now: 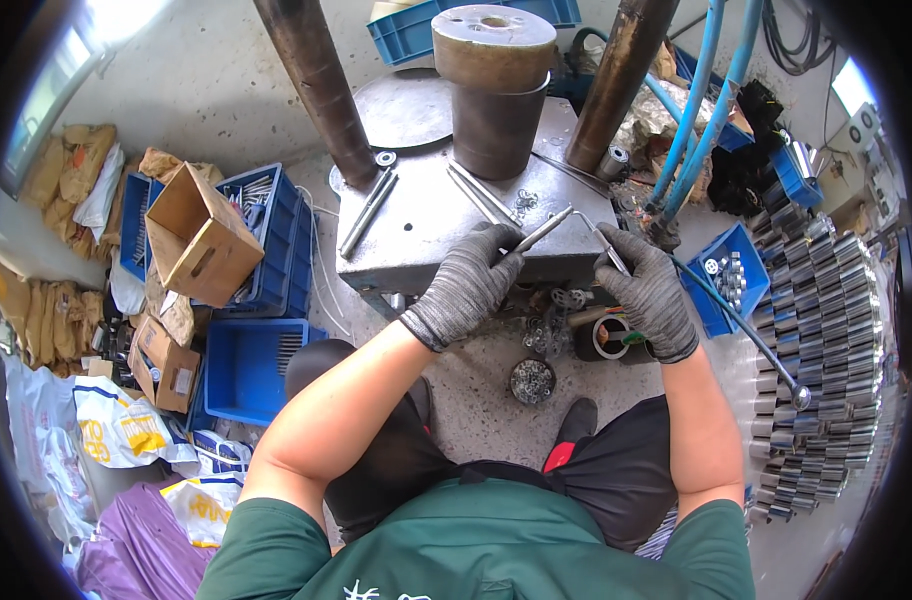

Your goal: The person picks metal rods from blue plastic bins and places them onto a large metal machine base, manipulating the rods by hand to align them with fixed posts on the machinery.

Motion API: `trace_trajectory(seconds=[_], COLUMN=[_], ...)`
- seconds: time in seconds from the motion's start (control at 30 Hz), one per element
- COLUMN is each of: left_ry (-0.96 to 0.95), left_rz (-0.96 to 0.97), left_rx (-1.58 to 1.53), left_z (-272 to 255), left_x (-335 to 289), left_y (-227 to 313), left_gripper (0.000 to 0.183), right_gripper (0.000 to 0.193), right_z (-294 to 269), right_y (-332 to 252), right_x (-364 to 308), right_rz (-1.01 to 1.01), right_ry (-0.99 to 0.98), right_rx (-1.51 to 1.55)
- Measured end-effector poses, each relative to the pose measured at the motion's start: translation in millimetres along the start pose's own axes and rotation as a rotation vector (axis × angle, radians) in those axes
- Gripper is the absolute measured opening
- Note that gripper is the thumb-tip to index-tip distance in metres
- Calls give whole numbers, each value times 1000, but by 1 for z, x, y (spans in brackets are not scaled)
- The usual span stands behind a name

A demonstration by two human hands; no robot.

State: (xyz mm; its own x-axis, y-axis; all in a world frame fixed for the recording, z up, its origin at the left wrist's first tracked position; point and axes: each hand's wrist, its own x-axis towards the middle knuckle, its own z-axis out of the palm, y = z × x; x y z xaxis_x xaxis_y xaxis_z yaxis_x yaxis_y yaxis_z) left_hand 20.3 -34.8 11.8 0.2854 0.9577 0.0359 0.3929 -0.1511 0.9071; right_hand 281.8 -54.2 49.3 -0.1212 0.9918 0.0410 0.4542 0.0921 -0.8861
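My left hand [468, 278], in a grey knit glove, is closed around a slim metal rod [546, 229] whose tip points up and to the right. Opposite it, my gloved right hand [653, 292] grips a thin metal tool with a bent tip [603, 240]. That tip is close to the rod's end; whether they touch I cannot tell. Both hands are over the front right edge of a steel machine table [416, 236]. On the table lie metal rods [369, 213], more rods [482, 194] near the middle, a small cluster of tiny metal parts [526, 200] and a ring [385, 159].
Two steel columns [321, 90] [619, 85] flank a heavy cylindrical block [496, 120]. Blue bins [258, 400] and cartons [204, 240] stand left. At right are a blue bin of small parts [751, 245], a ball-ended lever [746, 325] and stacked metal cylinders [826, 350].
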Motion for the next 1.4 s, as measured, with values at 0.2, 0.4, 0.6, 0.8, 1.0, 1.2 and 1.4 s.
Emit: trace_trajectory(seconds=[0.2,0.4,0.6,0.8,1.0,1.2,1.4], left_ry=[8,-169,-252,-199,-279,-314,-329], left_rz=[271,44,-124,-40,-120,-159,-227], left_rx=[137,-131,-592,-365,-608,-678,-906], left_z=[-6,-13,-11,-6,-8,-12,-20], left_x=[-1,-8,-7,-3,-1,1,-1], left_y=[-1,16,2,-3,-1,1,3], left_gripper=[31,33,37,40,40,49,52], right_gripper=[50,50,50,49,51,52,52], right_z=[-26,-35,-13,-7,11,18,24], right_y=[-1,-21,-26,-15,-17,-17,-13], right_x=[-1,-7,-9,-4,-2,-2,1], right_rz=[-53,10,-30,-54,-177,-170,-119], right_ry=[-135,-357,-371,-391,-440,-464,-469], right_rx=[-213,-176,-97,-195,-147,-130,-4])
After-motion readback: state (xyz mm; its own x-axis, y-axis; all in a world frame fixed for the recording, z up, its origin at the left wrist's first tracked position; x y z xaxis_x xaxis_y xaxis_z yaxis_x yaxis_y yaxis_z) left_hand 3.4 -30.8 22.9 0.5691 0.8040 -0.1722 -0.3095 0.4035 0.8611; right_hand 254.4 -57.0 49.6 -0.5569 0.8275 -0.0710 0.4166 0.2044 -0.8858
